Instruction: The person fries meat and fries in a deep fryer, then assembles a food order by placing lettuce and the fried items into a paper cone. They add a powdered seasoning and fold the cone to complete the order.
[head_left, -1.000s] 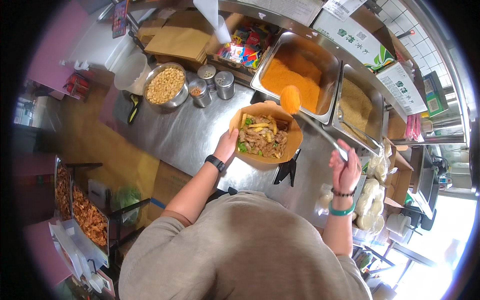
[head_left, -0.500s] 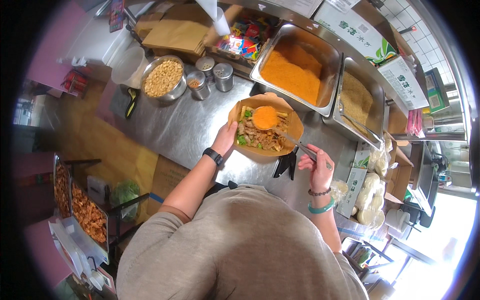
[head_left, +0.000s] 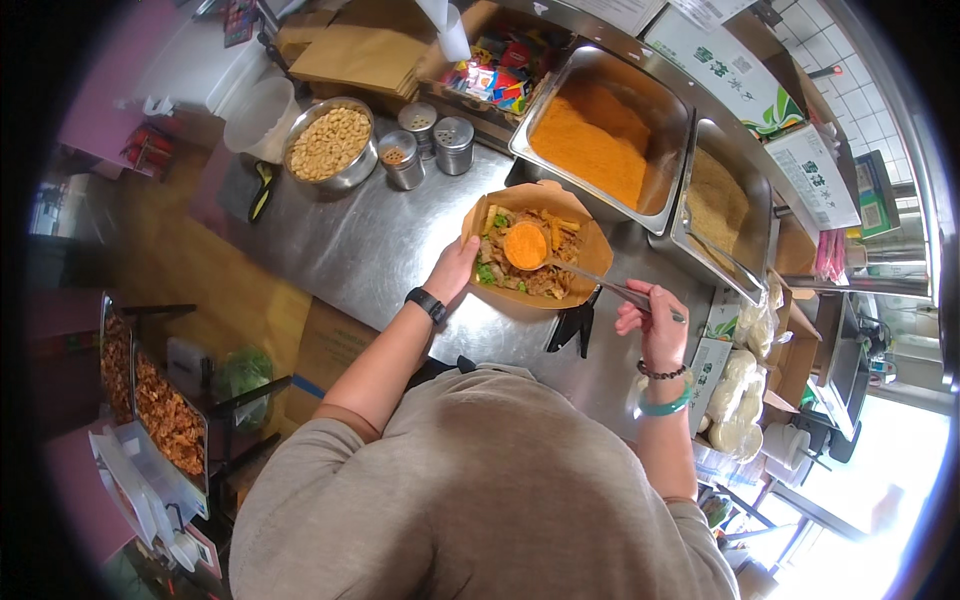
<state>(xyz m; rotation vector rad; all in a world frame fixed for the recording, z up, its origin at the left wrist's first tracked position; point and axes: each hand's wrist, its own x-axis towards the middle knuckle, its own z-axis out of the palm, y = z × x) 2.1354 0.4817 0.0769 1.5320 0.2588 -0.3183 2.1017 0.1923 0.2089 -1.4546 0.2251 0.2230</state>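
Observation:
My left hand (head_left: 457,264) grips the left edge of an open brown paper food box (head_left: 590,268). Inside the box lie browned meat slices, yellow strips and green bits (head_left: 487,272). My right hand (head_left: 657,320) is closed round the handle of a metal ladle (head_left: 590,277). Orange powder (head_left: 525,244) fills the ladle's round bowl, which hangs over the food near the middle of the box. Behind the box stands a deep steel pan of orange powder (head_left: 590,150).
A second steel pan (head_left: 716,200) holds tan powder and a utensil. Left of it all are a steel bowl of peanuts (head_left: 328,143), several shakers (head_left: 453,146) and a clear tub (head_left: 262,118). Black tongs (head_left: 574,325) lie below the box, and bagged pale rounds (head_left: 738,405) at the right.
My right hand has shifted right and a little upward with the ladle. The bowl of the ladle sits slightly lower, still loaded. My left hand keeps hold of the box.

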